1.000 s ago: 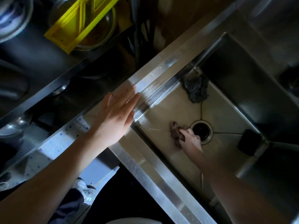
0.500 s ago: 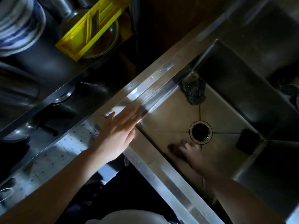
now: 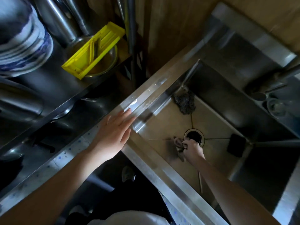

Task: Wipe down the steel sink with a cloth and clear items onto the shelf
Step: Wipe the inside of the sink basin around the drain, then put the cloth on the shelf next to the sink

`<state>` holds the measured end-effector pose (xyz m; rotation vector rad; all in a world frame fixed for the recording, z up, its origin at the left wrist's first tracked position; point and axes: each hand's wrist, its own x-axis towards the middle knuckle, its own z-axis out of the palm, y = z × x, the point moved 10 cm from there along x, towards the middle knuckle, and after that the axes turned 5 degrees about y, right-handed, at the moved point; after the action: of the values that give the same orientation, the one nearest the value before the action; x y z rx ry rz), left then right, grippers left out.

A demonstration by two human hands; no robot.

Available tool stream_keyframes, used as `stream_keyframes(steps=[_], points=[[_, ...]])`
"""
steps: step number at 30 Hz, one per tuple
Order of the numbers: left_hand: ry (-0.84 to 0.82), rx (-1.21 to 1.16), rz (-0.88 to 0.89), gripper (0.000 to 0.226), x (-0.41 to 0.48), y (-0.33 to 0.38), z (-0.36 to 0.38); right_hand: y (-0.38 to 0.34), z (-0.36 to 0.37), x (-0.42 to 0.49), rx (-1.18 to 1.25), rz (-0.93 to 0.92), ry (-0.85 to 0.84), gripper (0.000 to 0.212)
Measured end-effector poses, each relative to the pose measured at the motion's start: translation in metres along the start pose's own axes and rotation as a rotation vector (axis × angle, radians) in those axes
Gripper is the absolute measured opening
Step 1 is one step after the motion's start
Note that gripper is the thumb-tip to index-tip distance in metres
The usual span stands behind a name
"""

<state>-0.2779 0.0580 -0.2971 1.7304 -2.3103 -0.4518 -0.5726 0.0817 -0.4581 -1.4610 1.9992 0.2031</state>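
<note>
The right hand [image 3: 192, 149] curls its fingers round a bunched cloth [image 3: 178, 143], holding it on the floor of the steel sink [image 3: 164, 122] just beside the drain [image 3: 194, 137]. The left hand [image 3: 113, 135] lies flat on the sink's rim at its left corner, fingers straight, holding nothing. A dark scouring pad [image 3: 185, 103] (a tangled wad) sits in the basin's far corner, and a black block [image 3: 236, 147] lies near the right wall. On the shelf [image 3: 48, 82] a yellow slicer [image 3: 94, 49] rests across a glass bowl [image 3: 111, 60], near stacked blue-and-white bowls [image 3: 24, 43].
</note>
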Motion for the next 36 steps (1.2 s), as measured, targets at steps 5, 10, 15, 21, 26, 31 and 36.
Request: stream_keyframes(steps=[5,10,15,21,26,31,36], points=[[0.024,0.003,-0.012,0.042,0.011,0.000,-0.021,-0.037,-0.040,-0.018,0.075,-0.096,0.126,0.043],[0.168,-0.039,0.003,0.036,0.028,-0.001,-0.066,-0.072,-0.093,-0.038,0.149,-0.119,0.266,0.044],[0.267,-0.019,-0.006,0.039,0.043,-0.012,-0.115,-0.103,-0.145,-0.057,0.275,-0.157,0.374,0.041],[0.399,0.018,-0.040,0.040,0.049,-0.033,-0.180,-0.169,-0.200,-0.074,0.332,-0.311,0.446,0.033],[0.445,0.105,-0.116,0.042,0.047,-0.059,-0.229,-0.243,-0.245,-0.095,0.300,-0.469,0.557,0.035],[0.507,0.160,-0.202,0.041,0.036,-0.086,-0.276,-0.324,-0.281,-0.120,0.306,-0.634,0.612,0.032],[0.536,0.242,-0.294,0.040,0.027,-0.120,-0.324,-0.406,-0.310,-0.136,0.354,-0.724,0.607,0.027]])
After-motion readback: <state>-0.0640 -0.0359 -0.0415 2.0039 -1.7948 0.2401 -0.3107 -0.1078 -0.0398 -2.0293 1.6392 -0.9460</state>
